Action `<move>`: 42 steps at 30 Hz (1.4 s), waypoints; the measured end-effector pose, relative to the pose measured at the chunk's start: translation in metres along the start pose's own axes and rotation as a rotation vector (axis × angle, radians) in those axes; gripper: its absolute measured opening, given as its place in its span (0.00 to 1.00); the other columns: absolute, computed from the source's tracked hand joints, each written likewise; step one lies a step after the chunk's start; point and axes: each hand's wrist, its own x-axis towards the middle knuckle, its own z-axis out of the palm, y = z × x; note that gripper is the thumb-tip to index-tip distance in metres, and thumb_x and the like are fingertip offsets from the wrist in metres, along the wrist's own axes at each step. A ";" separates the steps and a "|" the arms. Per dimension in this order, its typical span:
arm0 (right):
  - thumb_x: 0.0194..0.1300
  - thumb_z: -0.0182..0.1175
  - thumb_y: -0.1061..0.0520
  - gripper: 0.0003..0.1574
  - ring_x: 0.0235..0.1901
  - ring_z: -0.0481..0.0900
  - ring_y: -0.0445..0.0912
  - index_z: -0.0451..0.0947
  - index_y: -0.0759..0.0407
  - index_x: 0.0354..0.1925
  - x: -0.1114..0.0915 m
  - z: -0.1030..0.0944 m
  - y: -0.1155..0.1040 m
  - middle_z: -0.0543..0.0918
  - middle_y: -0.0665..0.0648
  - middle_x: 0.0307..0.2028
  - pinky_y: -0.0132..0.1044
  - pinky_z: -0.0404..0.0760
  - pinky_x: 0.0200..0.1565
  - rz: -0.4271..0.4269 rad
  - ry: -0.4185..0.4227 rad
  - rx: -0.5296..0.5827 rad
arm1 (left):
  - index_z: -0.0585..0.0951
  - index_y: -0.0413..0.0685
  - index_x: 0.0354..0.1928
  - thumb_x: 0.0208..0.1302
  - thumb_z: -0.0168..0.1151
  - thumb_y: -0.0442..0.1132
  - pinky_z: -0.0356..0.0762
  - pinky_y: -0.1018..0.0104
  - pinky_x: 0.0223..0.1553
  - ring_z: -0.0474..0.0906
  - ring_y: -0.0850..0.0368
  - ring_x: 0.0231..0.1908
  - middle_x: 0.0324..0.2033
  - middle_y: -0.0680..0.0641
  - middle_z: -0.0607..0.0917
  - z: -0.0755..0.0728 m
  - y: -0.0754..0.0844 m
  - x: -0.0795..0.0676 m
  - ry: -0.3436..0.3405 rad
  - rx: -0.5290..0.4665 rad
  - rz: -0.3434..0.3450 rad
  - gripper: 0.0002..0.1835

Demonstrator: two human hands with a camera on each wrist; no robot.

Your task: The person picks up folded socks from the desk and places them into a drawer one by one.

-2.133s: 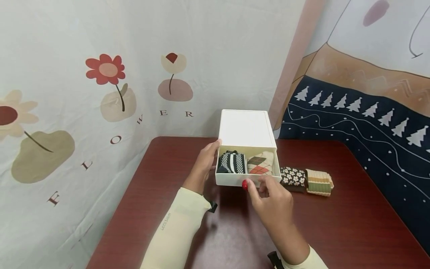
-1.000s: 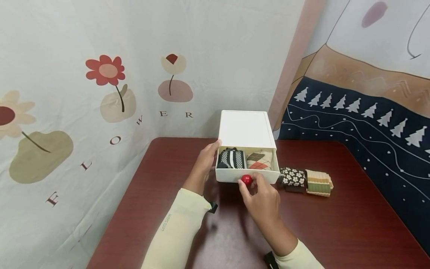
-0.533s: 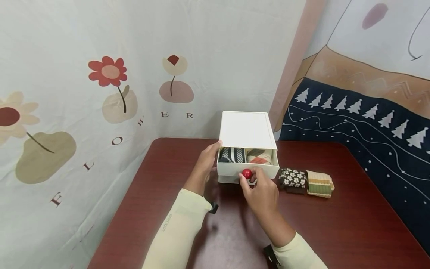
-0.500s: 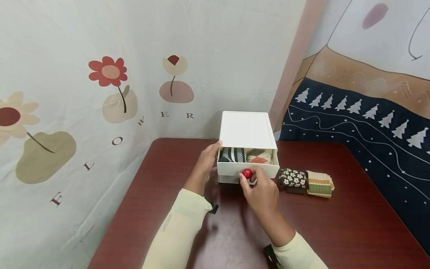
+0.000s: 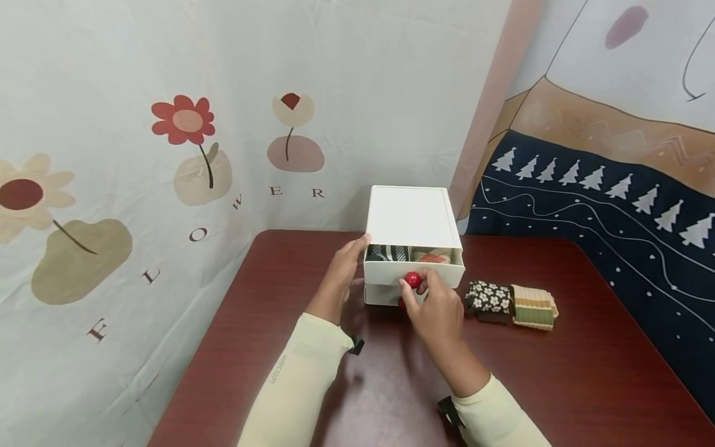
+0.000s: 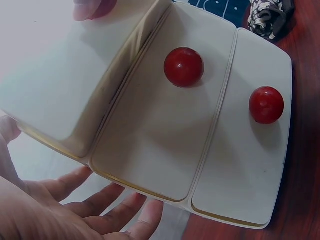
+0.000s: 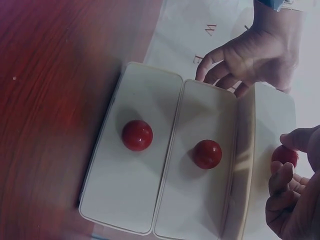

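Note:
A small white drawer cabinet [image 5: 412, 214] stands on the table, its top drawer [image 5: 384, 273] partly pulled out. Black-and-white striped socks [image 5: 391, 252] and beige argyle socks [image 5: 432, 255] lie side by side inside, partly covered by the cabinet top. My right hand [image 5: 438, 310] pinches the round red knob [image 5: 412, 279] on that drawer between thumb and fingers. Against the cabinet's left side rests my left hand [image 5: 337, 273], fingers extended along the wall in the left wrist view. Below, the middle drawer's knob [image 6: 184, 67] and the bottom drawer's knob [image 6: 266, 105] sit on flush fronts.
Right of the cabinet, folded black floral socks [image 5: 488, 297] lie beside a folded yellow, cream and green striped pair [image 5: 533, 307]. The dark red table [image 5: 380, 385] meets a printed curtain [image 5: 346, 124] behind the cabinet.
My right hand has pushed the top drawer inward by its knob, so less of the socks shows and more of the lower fronts appears. The left hand keeps its place on the side.

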 end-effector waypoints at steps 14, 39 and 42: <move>0.67 0.78 0.50 0.19 0.20 0.75 0.51 0.81 0.61 0.42 0.015 0.003 0.001 0.83 0.58 0.26 0.43 0.70 0.23 0.053 -0.087 -0.003 | 0.79 0.51 0.73 0.77 0.57 0.68 0.70 0.27 0.72 0.76 0.41 0.72 0.69 0.39 0.82 0.004 -0.001 -0.003 0.030 -0.044 0.021 0.36; 0.70 0.76 0.47 0.20 0.24 0.79 0.53 0.80 0.60 0.42 0.032 0.014 0.006 0.81 0.56 0.25 0.44 0.72 0.24 0.119 -0.136 -0.020 | 0.73 0.50 0.79 0.79 0.53 0.69 0.68 0.27 0.74 0.69 0.39 0.77 0.76 0.39 0.74 0.005 0.000 -0.005 0.004 -0.039 0.020 0.40; 0.71 0.76 0.47 0.20 0.24 0.79 0.53 0.80 0.60 0.42 0.033 0.015 0.007 0.81 0.56 0.26 0.44 0.72 0.24 0.124 -0.140 -0.018 | 0.73 0.51 0.79 0.78 0.54 0.69 0.67 0.27 0.74 0.69 0.39 0.78 0.77 0.39 0.74 0.005 -0.001 -0.004 0.004 -0.041 0.019 0.40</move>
